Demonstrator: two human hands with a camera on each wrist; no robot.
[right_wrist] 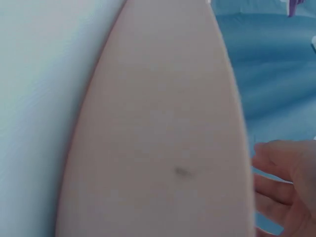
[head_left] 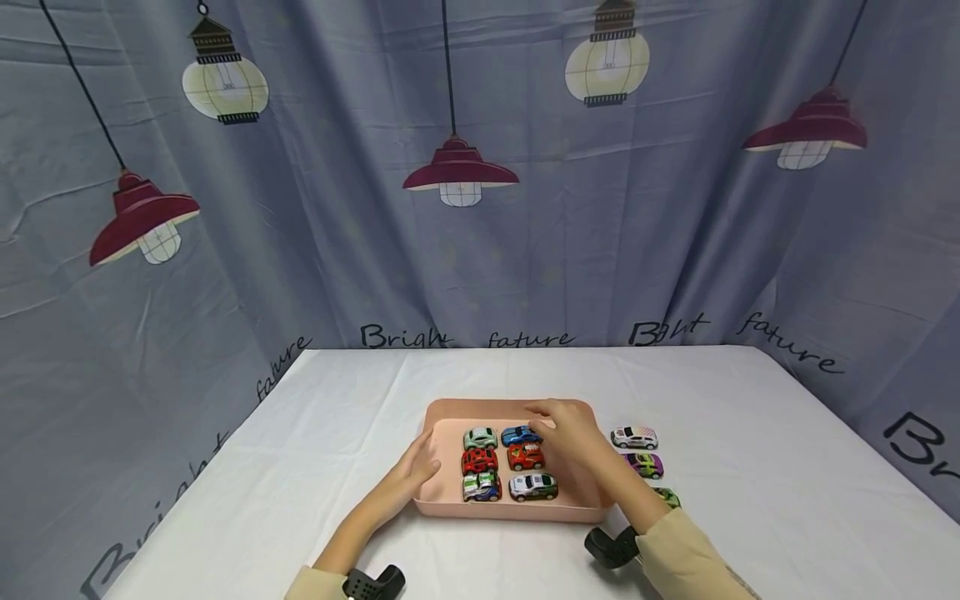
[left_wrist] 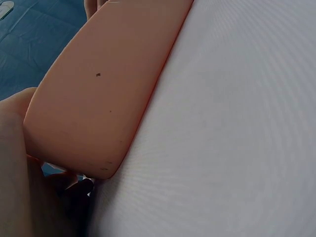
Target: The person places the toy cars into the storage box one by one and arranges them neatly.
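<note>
A pink tray (head_left: pixel 517 512) holds toy cars in two columns. On the left are a pale green car (head_left: pixel 480 438), a red and black one (head_left: pixel 478 461) and a white, green and blue one (head_left: pixel 481 488). A blue car (head_left: pixel 517 435), a red car (head_left: pixel 525 456) and a white and dark green car (head_left: pixel 533 487) form the right column. My left hand (head_left: pixel 408 468) grips the tray's left wall, thumb over the rim. Over the tray's right half, my right hand (head_left: pixel 573 429) has thumb and fingers apart, thumb right at the blue car's end.
Right of the tray, on the white-covered table (head_left: pixel 315 433), sit a white car (head_left: pixel 634 437), a purple and green car (head_left: pixel 647 465) and a green car (head_left: pixel 667 497) partly behind the right forearm. A patterned blue-grey curtain (head_left: pixel 345 208) hangs behind the table.
</note>
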